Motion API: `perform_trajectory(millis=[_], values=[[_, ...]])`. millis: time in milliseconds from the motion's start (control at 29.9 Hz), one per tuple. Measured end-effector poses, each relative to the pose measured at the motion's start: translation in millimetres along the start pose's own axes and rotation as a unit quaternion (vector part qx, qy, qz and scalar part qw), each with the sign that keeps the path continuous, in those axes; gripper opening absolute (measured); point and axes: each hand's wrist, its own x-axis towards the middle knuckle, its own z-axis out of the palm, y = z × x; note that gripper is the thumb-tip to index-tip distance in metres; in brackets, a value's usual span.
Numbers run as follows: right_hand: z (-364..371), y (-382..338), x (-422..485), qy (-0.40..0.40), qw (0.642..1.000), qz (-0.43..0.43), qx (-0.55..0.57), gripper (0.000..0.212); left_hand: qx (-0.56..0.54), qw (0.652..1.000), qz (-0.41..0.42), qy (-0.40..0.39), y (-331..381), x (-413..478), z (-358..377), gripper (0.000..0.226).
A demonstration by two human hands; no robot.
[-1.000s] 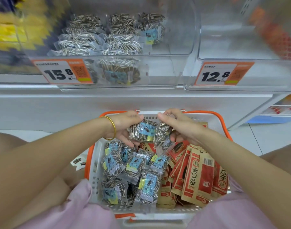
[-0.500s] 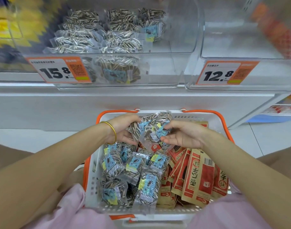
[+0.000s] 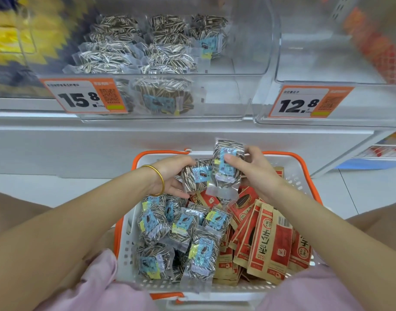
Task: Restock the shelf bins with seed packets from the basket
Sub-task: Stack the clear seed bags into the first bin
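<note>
Right hand [image 3: 253, 173] raised higher, clear striped-seed packet [image 3: 228, 162], blue label

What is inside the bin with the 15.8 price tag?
Clear seed packets fill the left part of the bin; its right side is bare. The price tag hides whatever lies behind it.

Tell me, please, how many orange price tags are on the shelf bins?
2. The 15.8 tag is on the front of the left bin, which holds clear seed packets. The 12.8 tag is on the front of the right bin. Others may lie outside the view.
</note>
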Motion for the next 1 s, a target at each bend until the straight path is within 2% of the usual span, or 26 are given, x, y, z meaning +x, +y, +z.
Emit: perform_trajectory(millis=[134, 201, 234, 368, 435, 569, 669, 770, 837, 870, 937, 971, 1004], values=[[-3.1, -1.8, 0.4, -0.094, 0.994, -0.027, -0.056, 0.045, 0.026, 0.999, -0.005, -0.036, 3.5, -1.6, -1.9, 0.041], [-6.1, -5.3, 0.6, -0.118, 0.984, -0.063, -0.117, 0.054, 0.053, 0.996, -0.006, -0.067, 6.5, -5.1, -4.2, 0.05], [-6.3, -8.1, -0.7, -0.124, 0.975, -0.093, -0.159, 0.059, 0.064, 0.994, -0.005, -0.084, 8.2, -6.4, -5.4, 0.054], [-1.5, -23.1, -12.7, -0.159, 0.926, -0.204, -0.277, 0.057, 0.137, 0.981, 0.013, -0.138, 16.4, -16.7, -4.1, 0.056], [1.7, -31.4, -18.6, -0.195, 0.927, -0.196, -0.254, 0.06, 0.151, 0.976, 0.026, -0.155, 21.8, -23.9, -2.0, 0.052], [2.9, -45.0, -32.1, -0.265, 0.941, -0.106, -0.181, 0.082, 0.154, 0.969, 0.045, -0.189, 37.3, -43.5, -4.6, 0.053], [-3.0, -66.0, -41.9, -0.275, 0.954, -0.065, -0.098, 0.065, 0.175, 0.964, 0.063, -0.191, 51.0, -63.0, -10.1, 0.064], [-12.5, -108.6, -54.3, -0.277, 0.956, -0.054, -0.08, 0.06, 0.155, 0.975, 0.121, -0.108, 76.0, -96.3, -16.8, 0.057], [-14.2, -148.5, -67.0, -0.282, 0.954, -0.084, -0.064, 0.038, 0.147, 0.964, 0.22, 0.02, 99.2, -116.9, -24.4, 0.043], [-13.8, -167.9, -70.3, -0.271, 0.955, -0.104, -0.059, 0.028, 0.137, 0.943, 0.288, 0.093, 112.1, -122.7, -30.0, 0.036], [-10.8, -208.2, -68.0, -0.216, 0.963, -0.144, -0.077, 0.014, 0.124, 0.874, 0.414, 0.221, 137.9, -126.4, -41.0, 0.026], [-6.6, -227.7, -62.8, -0.181, 0.964, -0.162, -0.104, 0.014, 0.139, 0.838, 0.455, 0.269, 149.1, -121.5, -45.9, 0.023], [-3.1, -242.8, -50.6, -0.141, 0.96, -0.187, -0.153, 0.023, 0.18, 0.806, 0.471, 0.309, 158.6, -112.6, -50.9, 0.021]])
